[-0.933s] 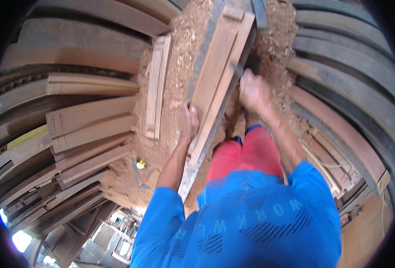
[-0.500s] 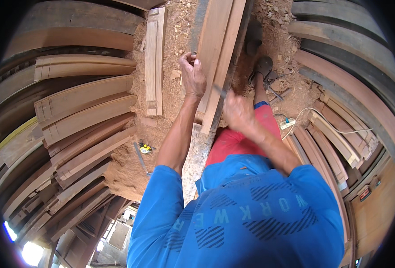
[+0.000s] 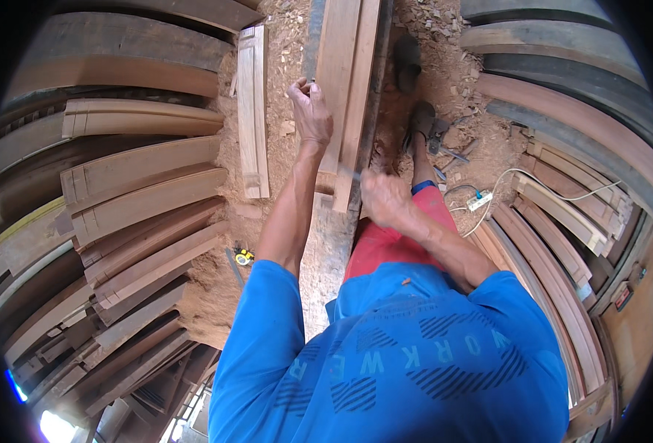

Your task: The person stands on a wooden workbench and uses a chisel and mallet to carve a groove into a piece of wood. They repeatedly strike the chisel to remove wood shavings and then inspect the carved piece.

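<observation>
My left hand [image 3: 312,114] is closed in a pinch at the left edge of a long, grooved wooden board [image 3: 339,81]. A small dark tip shows at its fingertips, too little to name. My right hand [image 3: 387,198] is wrapped round a tool whose thin grey end [image 3: 350,174] points left across the near part of the board. That end is blurred and the grip hides the rest, so its kind is unclear. The board lies lengthwise on a thick, worn timber beam [image 3: 329,244]. Near the board's end, a dark slot is cut into the wood.
Curved wooden pieces [image 3: 145,162] are stacked at left, and more timbers [image 3: 562,96] at right. Another grooved board [image 3: 252,111] lies on the shavings. A yellow tape measure [image 3: 244,257] is at lower left. A white power strip [image 3: 479,200] with a cord sits at right.
The view has shifted a little. My left hand stays pinched by the board's edge. My right hand keeps its grip on the tool, whose end now sits lower, nearer the board's near end.
</observation>
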The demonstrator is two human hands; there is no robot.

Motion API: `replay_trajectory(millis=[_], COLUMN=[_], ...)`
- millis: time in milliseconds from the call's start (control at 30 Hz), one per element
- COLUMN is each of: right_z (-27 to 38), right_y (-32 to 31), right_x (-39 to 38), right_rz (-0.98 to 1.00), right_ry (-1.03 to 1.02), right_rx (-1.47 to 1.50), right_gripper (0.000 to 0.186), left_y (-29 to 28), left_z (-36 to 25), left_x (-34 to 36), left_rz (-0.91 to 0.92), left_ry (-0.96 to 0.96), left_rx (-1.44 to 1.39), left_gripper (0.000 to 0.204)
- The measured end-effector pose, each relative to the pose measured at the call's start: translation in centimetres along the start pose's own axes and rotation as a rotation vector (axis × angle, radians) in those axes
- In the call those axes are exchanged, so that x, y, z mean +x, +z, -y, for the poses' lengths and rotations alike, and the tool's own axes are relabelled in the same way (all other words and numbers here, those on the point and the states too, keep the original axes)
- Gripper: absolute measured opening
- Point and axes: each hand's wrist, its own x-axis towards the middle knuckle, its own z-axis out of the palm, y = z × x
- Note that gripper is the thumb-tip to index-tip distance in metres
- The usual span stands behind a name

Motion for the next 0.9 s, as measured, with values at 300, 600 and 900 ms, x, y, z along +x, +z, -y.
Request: replay_trajectory(millis=[300,600,900], right_z=[-6.4,-9.2,-1.4], right_y=[2.2,-3.2,-3.2], right_x=[-3.6,-2.8,-3.5], right_rz=[-0.076,-0.194,-0.093], right_ry=[0.18,0.289,0.138], right_rx=[0.289,0.636,1.034], right_gripper=[0.023,0.031,0.059], left_y=[-7.2,0.6,-5.5], left_z=[0.4,-4.2,-9.4], left_x=[-13.0,-27.7,-24.0], left_rz=[0.098,0.487,0.268], left_ry=[0.02,0.315,0.607], left_rx=[0.881,0.363,0.2], left_gripper=[0.08,0.079,0.073])
